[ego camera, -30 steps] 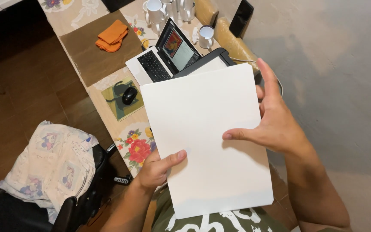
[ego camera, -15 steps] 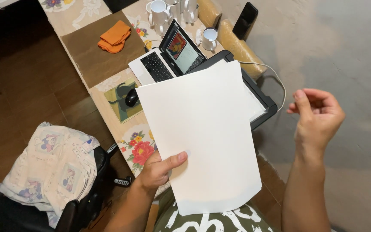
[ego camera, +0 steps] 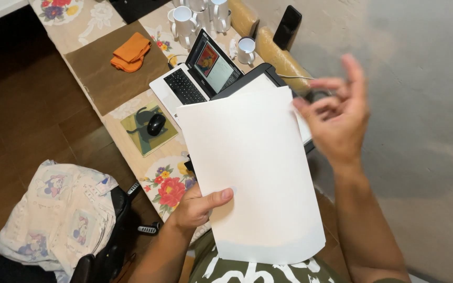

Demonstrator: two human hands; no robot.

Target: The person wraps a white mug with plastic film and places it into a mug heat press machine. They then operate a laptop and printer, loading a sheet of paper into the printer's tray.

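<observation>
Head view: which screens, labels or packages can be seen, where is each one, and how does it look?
Laptop screen: open on the table beyond the white paper that the left hand pinches; lit rectangle, orange-red picture beside a pale panel.
Phone: upright against the wall, far end of the table; dark rectangular slab, nothing lit.
Right hand: raised and blurred, holds nothing.
No packages, labels or signs can be made out.

Your white paper sheets (ego camera: 252, 173) hide most of the black printer (ego camera: 247, 84) behind them, along with your left hand's (ego camera: 197, 207) fingers. Your right hand (ego camera: 336, 118), just right of the sheets, is motion-blurred. Below the sheets, the picture's edge crops your shirt (ego camera: 237, 270).
</observation>
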